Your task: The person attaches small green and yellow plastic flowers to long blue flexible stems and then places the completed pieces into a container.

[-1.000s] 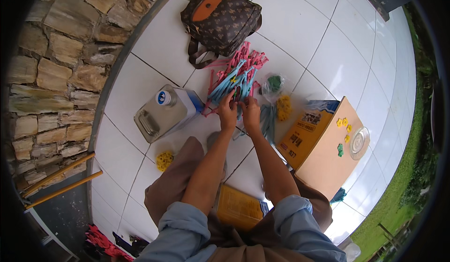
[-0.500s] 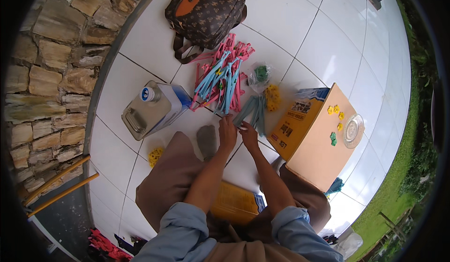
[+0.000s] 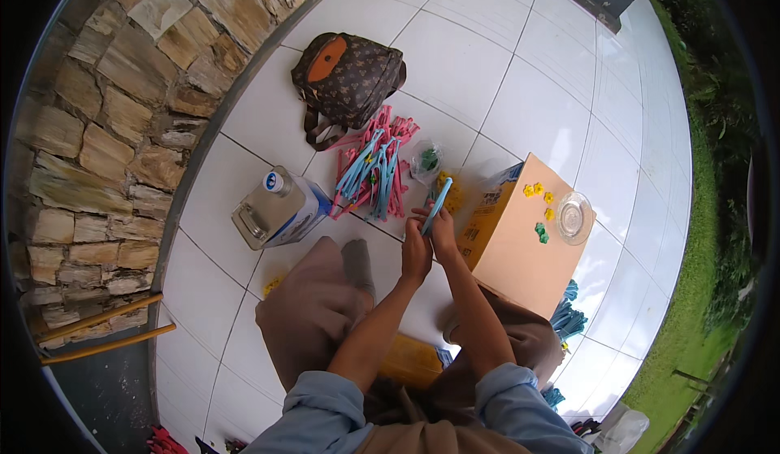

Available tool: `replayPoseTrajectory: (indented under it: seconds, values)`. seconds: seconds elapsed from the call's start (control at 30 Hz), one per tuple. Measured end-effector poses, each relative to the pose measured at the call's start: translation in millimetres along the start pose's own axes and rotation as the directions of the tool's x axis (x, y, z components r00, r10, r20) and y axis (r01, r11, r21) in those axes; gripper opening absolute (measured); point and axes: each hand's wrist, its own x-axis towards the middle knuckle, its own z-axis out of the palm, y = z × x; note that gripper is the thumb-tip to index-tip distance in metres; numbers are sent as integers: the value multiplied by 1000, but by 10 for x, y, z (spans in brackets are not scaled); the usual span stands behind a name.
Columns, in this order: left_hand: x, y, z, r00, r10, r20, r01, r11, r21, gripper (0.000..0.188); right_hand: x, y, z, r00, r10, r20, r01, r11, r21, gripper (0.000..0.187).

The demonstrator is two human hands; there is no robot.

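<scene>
A slim light-blue strip (image 3: 439,200), apparently soft and folded lengthwise, stands upright between my two hands. My left hand (image 3: 417,251) is closed at its lower part, and my right hand (image 3: 444,233) grips it from the right side. The fingertips partly cover the strip's lower end. Just beyond the hands lies a heap of pink and light-blue strips (image 3: 370,173). Yellow flower-shaped pieces (image 3: 451,194) sit behind my right hand, with a clear plastic bag of green pieces (image 3: 426,161) farther off.
To the right, a carton (image 3: 485,218) carries a flat board (image 3: 520,267) with small yellow flowers (image 3: 532,189), a green flower (image 3: 542,233) and a glass dish (image 3: 574,218). A metal can (image 3: 272,210) stands left, a brown backpack (image 3: 353,80) behind. Teal bundles (image 3: 569,320) lie beside the carton.
My hands have come up from the light-blue strips on the floor and now hold one strip upright between them. The whole view has shifted.
</scene>
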Motion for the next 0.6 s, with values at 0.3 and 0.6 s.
replayPoseTrajectory:
  seconds: [0.3,0.6]
  values:
    - [-117,1294,-92,786,609,-102,-611,791,21,22,-1078,-2144,-74,794,-601,96,582,796,166,27]
    - [-289,2076,206,595,801,68,-787,598,-152,17,-1850,-2676,-724,628,-777,46,774,630,64,27]
